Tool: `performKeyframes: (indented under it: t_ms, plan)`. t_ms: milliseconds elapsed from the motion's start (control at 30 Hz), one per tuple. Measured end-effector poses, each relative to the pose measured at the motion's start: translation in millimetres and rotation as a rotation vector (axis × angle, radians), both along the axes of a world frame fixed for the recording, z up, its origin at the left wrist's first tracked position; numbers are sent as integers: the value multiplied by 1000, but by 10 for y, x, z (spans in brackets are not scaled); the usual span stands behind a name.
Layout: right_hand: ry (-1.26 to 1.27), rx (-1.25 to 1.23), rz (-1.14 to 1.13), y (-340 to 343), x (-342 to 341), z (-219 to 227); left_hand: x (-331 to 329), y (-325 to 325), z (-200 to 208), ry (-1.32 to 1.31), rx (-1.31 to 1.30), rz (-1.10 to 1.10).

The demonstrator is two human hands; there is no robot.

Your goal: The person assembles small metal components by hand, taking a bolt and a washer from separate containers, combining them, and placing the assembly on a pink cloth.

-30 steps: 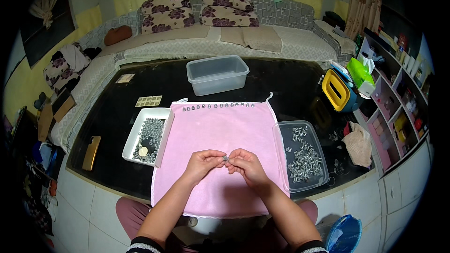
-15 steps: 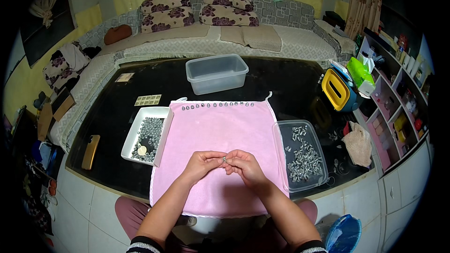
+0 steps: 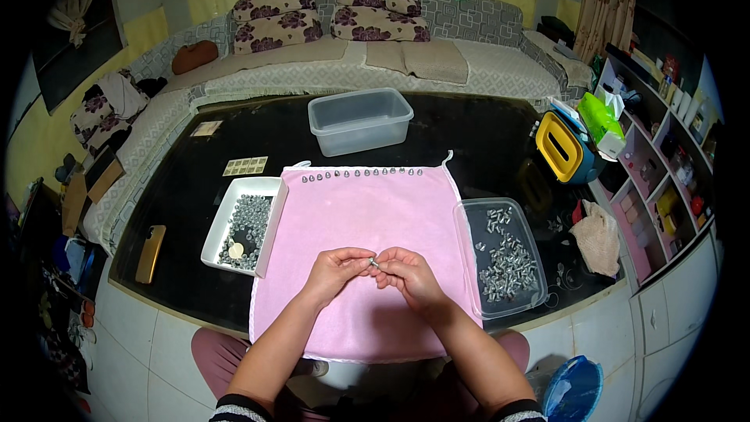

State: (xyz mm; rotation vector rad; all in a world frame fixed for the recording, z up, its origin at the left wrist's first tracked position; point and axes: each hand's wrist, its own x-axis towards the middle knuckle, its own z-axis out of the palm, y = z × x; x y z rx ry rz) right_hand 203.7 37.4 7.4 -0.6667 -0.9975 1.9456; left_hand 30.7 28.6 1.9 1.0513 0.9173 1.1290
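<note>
Over the pink cloth (image 3: pixel 351 219), my left hand (image 3: pixel 337 272) and my right hand (image 3: pixel 410 275) meet fingertip to fingertip. Between them sits a small silvery metal bolt (image 3: pixel 374 263), pinched from both sides; whether a nut is on it is too small to tell. Along the cloth's far edge stands a row of several small metal pieces (image 3: pixel 365 173). To the left, a white tray (image 3: pixel 273 227) holds many small round metal nuts (image 3: pixel 251 215) and a pale disc (image 3: pixel 236 250). At the right, a clear shallow tray (image 3: pixel 466 227) contains many metal bolts (image 3: pixel 508 270).
Beyond the cloth stands a clear plastic tub (image 3: pixel 361 141) on the black table (image 3: pixel 258 129). A gold phone (image 3: pixel 151 254) lies at the left. A yellow-and-blue box (image 3: pixel 558 148) and a beige cloth (image 3: pixel 596 238) are on the right. A blue bin (image 3: pixel 574 391) stands on the floor.
The fingers have shifted slightly around the bolt, and more of it shows between them. Both hands stay in the same place over the cloth.
</note>
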Motion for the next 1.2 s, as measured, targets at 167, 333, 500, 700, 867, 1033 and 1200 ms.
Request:
performKeyframes:
  t_ms: [167,333,500,700,867,1033,1200]
  plan:
    - [-9,0,-8,0,0,-2,13,-12,36,27,1,-3]
    - [-4,10,-19,19,-3,-53,17,-9,29,21,6,-12]
    - [-37,1,-52,17,-19,-46,12,-1,-8,14,28,4]
    - [-100,16,-81,31,-35,-89,21,-2,-35,34,48,56]
    - [-182,114,-136,12,-69,-97,15,6,-47,-10,76,66]
    - [-277,148,-169,14,-95,-139,11,11,-72,-35,100,47]
    - [-402,225,-128,7,-99,-125,21,-8,-62,31,108,62]
